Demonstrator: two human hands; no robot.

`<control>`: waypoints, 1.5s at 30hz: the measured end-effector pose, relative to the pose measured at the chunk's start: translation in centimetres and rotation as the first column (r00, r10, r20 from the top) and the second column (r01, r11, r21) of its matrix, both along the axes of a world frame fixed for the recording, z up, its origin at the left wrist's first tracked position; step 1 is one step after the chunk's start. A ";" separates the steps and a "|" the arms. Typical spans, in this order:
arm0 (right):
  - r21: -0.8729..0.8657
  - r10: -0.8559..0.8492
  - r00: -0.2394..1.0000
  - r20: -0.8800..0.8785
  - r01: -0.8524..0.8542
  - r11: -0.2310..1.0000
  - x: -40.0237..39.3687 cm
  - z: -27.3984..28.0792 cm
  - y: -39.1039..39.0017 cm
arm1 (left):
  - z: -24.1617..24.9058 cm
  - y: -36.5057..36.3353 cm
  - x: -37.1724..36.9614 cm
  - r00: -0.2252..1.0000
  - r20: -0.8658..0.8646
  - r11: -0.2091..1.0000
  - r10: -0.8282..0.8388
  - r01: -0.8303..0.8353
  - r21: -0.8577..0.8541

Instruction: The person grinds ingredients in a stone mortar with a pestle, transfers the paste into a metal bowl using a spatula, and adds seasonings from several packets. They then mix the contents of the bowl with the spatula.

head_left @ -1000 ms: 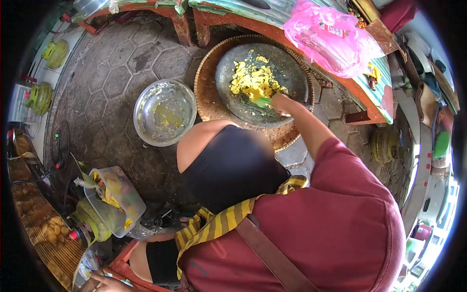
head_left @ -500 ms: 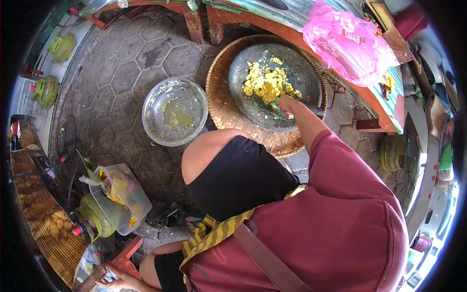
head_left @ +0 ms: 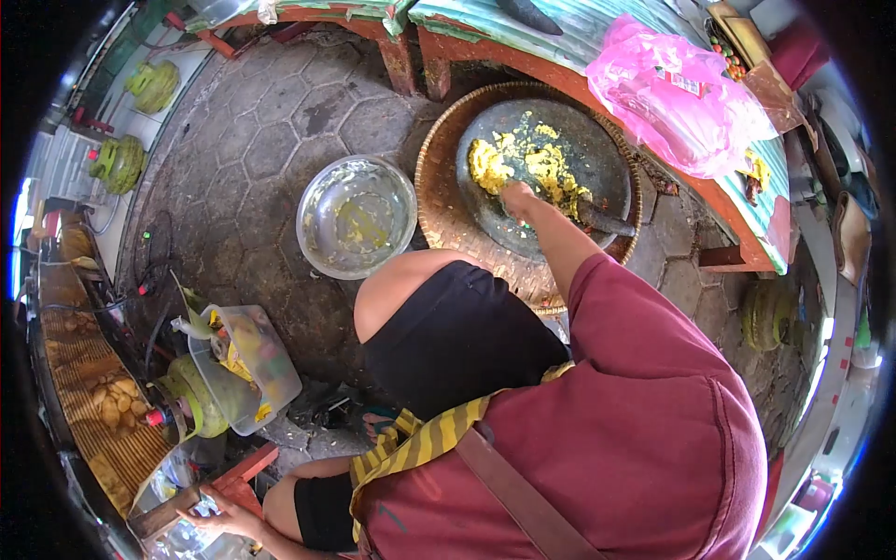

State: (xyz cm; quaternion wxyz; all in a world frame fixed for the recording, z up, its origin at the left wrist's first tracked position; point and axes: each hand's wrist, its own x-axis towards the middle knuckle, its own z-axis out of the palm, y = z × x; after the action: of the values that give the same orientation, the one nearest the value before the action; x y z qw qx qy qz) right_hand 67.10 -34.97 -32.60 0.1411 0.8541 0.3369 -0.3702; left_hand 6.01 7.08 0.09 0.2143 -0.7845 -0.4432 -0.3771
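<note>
There are four rounded green gas cylinders (head_left: 119, 165), one round silvery metal bowl (head_left: 322, 219), one wide round woven brown tray (head_left: 444, 191), one round grey stone slab (head_left: 595, 154), one crinkled pink plastic bag (head_left: 667, 103) and one rectangular translucent plastic bin (head_left: 271, 359).

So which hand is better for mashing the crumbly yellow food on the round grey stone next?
Right, I think. The right hand is at the crumbly yellow food on the round grey stone, its arm stretched out. The left hand is far off, by a brown wooden board.
</note>
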 end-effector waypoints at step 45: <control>0.554 -0.631 0.753 0.188 0.449 0.701 -4.8 12.8 4.4 | -2.3 1.8 0.4 0.982 0.116 0.901 -0.150 0.184 -0.394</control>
State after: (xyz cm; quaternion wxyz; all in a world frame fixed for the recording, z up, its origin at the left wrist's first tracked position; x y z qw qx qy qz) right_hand 62.30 -30.52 -19.77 -0.1302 0.9755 0.1138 -0.1361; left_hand 6.36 8.92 -2.25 -0.0035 -0.8306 -0.4507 -0.3271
